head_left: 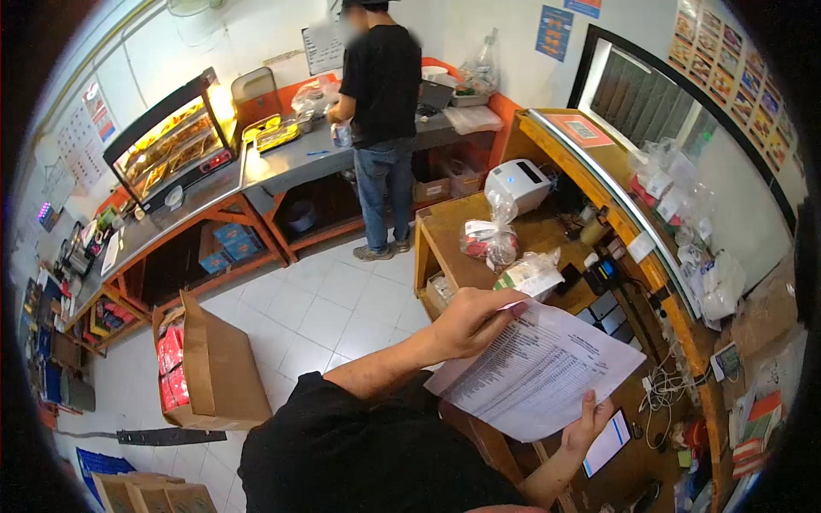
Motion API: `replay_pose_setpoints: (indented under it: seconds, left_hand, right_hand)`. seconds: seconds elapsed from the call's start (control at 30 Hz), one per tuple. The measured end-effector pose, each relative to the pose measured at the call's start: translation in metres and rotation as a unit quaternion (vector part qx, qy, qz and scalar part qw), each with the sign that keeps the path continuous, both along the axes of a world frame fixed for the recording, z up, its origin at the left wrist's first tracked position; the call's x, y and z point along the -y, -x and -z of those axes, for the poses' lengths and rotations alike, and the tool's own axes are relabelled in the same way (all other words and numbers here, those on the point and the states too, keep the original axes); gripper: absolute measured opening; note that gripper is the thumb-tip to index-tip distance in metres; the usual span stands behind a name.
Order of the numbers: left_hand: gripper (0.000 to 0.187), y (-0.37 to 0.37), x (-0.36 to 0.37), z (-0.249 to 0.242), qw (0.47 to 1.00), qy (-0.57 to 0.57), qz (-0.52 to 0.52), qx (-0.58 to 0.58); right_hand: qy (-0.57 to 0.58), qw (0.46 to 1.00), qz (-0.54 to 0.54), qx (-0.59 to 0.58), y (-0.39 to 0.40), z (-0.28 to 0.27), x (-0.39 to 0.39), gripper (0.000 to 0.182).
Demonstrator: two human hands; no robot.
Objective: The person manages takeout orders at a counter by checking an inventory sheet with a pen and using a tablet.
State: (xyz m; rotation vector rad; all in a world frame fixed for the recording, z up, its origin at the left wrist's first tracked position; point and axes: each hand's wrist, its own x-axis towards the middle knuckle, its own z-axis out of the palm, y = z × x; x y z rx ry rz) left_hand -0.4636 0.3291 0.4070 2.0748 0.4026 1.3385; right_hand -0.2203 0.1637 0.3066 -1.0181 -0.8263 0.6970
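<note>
A white printed sheet of paper (539, 368), covered in rows of small text, is held tilted in front of my body. My left hand (475, 323) pinches its upper left edge between thumb and fingers. At the lower right edge, my right hand (588, 425) grips the sheet, thumb on the printed face and the other fingers partly hidden. Just beyond that hand, a tablet or phone with a lit screen (607, 443) lies on the wooden desk (453, 227).
Bagged goods (490, 239) and a white label printer (518, 185) stand on the desk near tangled cables (663, 393). A co-worker (380, 111) stands at the metal counter (325, 162), beside a lit food warmer (171, 141). An open cardboard box (214, 368) with red packs sits on the floor.
</note>
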Motion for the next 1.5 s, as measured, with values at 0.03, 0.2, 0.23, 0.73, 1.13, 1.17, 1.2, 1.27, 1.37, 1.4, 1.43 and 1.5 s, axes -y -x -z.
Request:
replay_pose_setpoints:
  seconds: [0.03,0.2,0.23,0.73,1.13,1.17,1.2,1.27,1.37,1.4,1.43,1.5]
  left_hand:
    - [0.015,0.007,-0.001,0.003,1.0,0.003,-0.005,0.002]
    - [0.013,0.069,-0.019,0.016,0.996,0.065,-0.061,0.023]
    - [0.013,0.086,-0.022,0.02,0.995,0.065,-0.071,0.028]
    - [0.014,0.482,-0.086,0.094,0.924,0.168,-0.335,0.075]
    - [0.024,0.616,-0.067,0.092,0.834,0.275,-0.396,0.268]
    - [0.023,0.62,-0.065,0.087,0.834,0.278,-0.369,0.301]
    - [0.026,0.622,-0.06,0.08,0.822,0.307,-0.317,0.359]
    - [0.029,0.63,-0.058,0.08,0.843,0.302,-0.289,0.339]
    - [0.029,0.635,-0.061,0.078,0.856,0.292,-0.304,0.3]
    - [0.026,0.636,-0.062,0.067,0.85,0.332,-0.337,0.232]
    - [0.024,0.637,-0.064,0.061,0.835,0.374,-0.369,0.163]
    - [0.02,0.631,-0.074,0.05,0.814,0.356,-0.428,0.169]
  right_hand:
    - [0.003,1.0,-0.005,0.002,0.01,-0.003,-0.006,0.034]
    - [0.037,0.998,-0.041,-0.016,0.065,-0.016,-0.04,0.031]
    - [0.038,0.998,-0.052,-0.011,0.077,-0.016,-0.048,0.031]
    - [0.19,0.94,-0.279,0.045,0.438,0.016,-0.251,0.021]
    - [0.147,0.886,-0.418,0.138,0.586,-0.036,-0.291,0.025]
    - [0.143,0.881,-0.43,0.137,0.59,-0.04,-0.293,0.026]
    - [0.132,0.879,-0.435,0.145,0.593,-0.041,-0.295,0.027]
    - [0.131,0.879,-0.442,0.127,0.599,-0.049,-0.3,0.027]
    - [0.134,0.879,-0.448,0.092,0.61,-0.054,-0.315,0.027]
    - [0.123,0.891,-0.426,0.099,0.614,-0.057,-0.321,0.027]
    - [0.117,0.901,-0.404,0.105,0.617,-0.058,-0.327,0.026]
    - [0.118,0.905,-0.396,0.097,0.62,-0.059,-0.343,0.024]
